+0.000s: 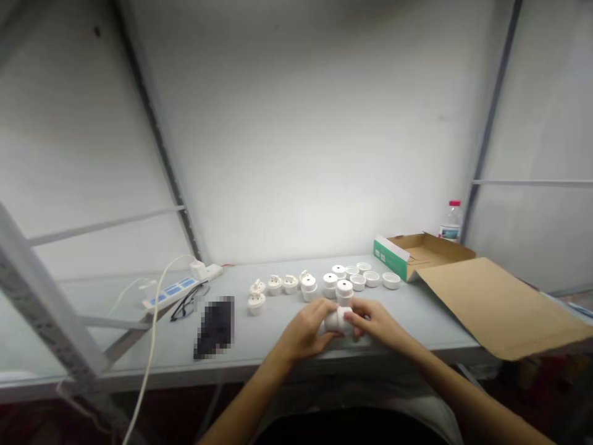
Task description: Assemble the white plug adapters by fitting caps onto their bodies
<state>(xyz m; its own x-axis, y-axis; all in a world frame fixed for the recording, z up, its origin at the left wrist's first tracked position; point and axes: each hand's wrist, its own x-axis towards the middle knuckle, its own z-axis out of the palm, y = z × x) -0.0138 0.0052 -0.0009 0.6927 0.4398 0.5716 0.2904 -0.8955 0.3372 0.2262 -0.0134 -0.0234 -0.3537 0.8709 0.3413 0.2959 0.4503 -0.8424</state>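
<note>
Both hands, left hand [306, 330] and right hand [377, 321], pinch a small white plastic fitting [340, 319] between them at its ends, probably light, stiff, smooth; similar white pieces [345, 278] sit just beyond.

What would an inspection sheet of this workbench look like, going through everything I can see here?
Surface: pale grey table, items spread along its back half.
Job's things: one white plastic part held between both hands; more white parts and shallow white caps in rows behind.
Clutter: open cardboard box, glasses, blurred dark item, bottle.
Grippers: left hand and right hand both closed on the part.
Cables: power strip with white cable hanging over the front edge.
Surroundings: white wall, metal frame bars.
</note>
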